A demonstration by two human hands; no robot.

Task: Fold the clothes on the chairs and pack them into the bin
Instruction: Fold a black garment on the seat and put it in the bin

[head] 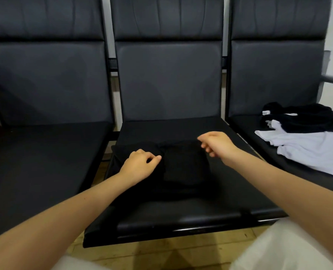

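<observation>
Two hands over the middle chair seat point(181, 221). Left hand point(140, 164) pinches the black garment point(185, 166) at a fold edge; right hand point(216, 143), fingers loosely curled, seems to hold nothing. Unfolded clothes point(302, 145) lie well right of the right hand. Risk: black cloth on black seat hides edges, so the fold may skew.

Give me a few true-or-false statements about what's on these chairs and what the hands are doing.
1. A black garment lies on the middle seat. True.
2. White clothes sit on the left seat. False: they lie on the right seat, beside a dark pile.
3. The left hand rests on the black garment. True.
4. The right hand holds a white shirt. False: it is over the black garment's far edge.
</observation>
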